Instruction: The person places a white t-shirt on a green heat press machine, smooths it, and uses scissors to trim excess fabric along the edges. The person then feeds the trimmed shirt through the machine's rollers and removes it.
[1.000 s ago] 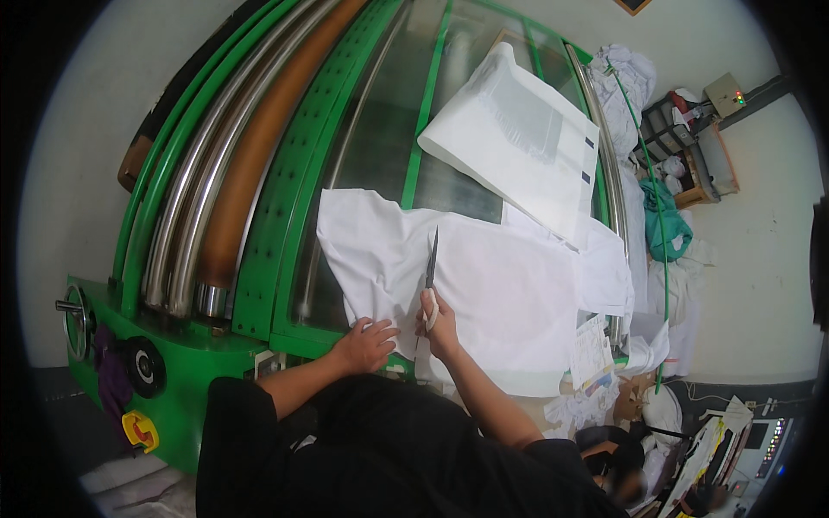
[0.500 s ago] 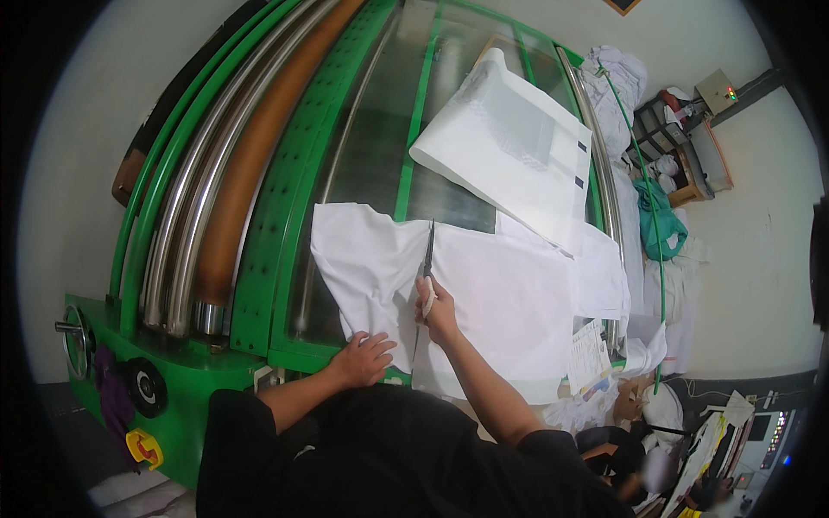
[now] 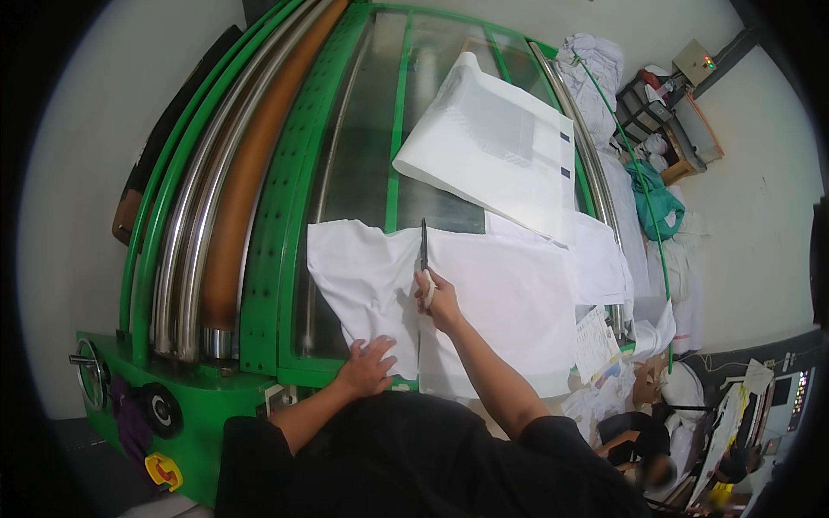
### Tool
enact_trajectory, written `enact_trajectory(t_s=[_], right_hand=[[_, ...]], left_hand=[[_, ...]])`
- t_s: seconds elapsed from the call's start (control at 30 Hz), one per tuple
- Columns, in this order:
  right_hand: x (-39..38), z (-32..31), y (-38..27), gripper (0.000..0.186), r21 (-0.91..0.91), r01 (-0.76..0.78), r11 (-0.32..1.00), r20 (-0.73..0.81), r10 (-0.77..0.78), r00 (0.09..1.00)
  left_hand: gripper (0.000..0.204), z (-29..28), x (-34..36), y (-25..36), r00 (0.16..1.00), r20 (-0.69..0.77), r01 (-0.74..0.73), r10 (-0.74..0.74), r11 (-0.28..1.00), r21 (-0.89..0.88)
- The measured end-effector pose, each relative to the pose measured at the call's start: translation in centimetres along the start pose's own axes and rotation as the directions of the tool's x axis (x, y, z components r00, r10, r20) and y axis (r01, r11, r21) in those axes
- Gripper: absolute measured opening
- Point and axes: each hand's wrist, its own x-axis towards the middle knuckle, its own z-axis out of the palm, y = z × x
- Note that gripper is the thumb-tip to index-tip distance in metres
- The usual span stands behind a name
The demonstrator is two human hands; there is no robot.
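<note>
White cloth lies over the near end of a green machine's flat bed. A seam or slit divides it into a wrinkled left piece [image 3: 363, 272] and a flatter right piece [image 3: 501, 302]. My right hand [image 3: 440, 302] is closed on scissors [image 3: 424, 246] with light-wrapped handles. Their dark blades point away from me along this line, the tip just past the cloth's far edge. My left hand [image 3: 369, 367] rests on the near part of the left piece, fingers spread. Whether the blades are closed is hard to make out.
A large white sheet [image 3: 458, 164] with a grey patterned patch lies curled beyond the cloth. Metal and brown rollers [image 3: 237, 198] run along the left. Printed papers [image 3: 596, 345] lie at right. Another person [image 3: 635, 445] is at lower right, near stacked materials.
The view has tilted and shifted slightly. The scissor tip now reaches a little farther past the cloth's far edge. My left hand stays on the left piece.
</note>
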Motion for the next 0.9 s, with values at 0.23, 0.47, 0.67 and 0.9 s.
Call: enact_trajectory(t_s=[0.23,0.47,0.67,0.9], right_hand=[[-9.3,-6.8,-0.1,0.091,-0.790,0.313,0.528,0.091,-0.403,0.910],[-17.3,-12.8,1.9,0.085,-0.947,0.126,0.295,0.036,-0.293,0.955],[-15.9,-15.5,5.0,0.072,-0.925,0.299,0.236,0.188,-0.400,0.897],[-23.7,-14.3,-3.2,0.105,-0.666,0.666,0.337,0.286,-0.709,0.645]], left_hand=[[0.069,1.6,0.7,0.6,0.920,-0.136,0.371,-0.368,0.929,-0.002],[0.036,0.4,5.1,-4.6,0.357,-0.385,0.335,-0.851,0.502,-0.797],[0.037,-12.4,12.5,-0.2,0.387,-0.438,-0.130,-0.811,0.423,-0.897],[0.026,-19.7,15.6,18.4,0.866,0.053,0.228,-0.497,0.298,-0.927]])
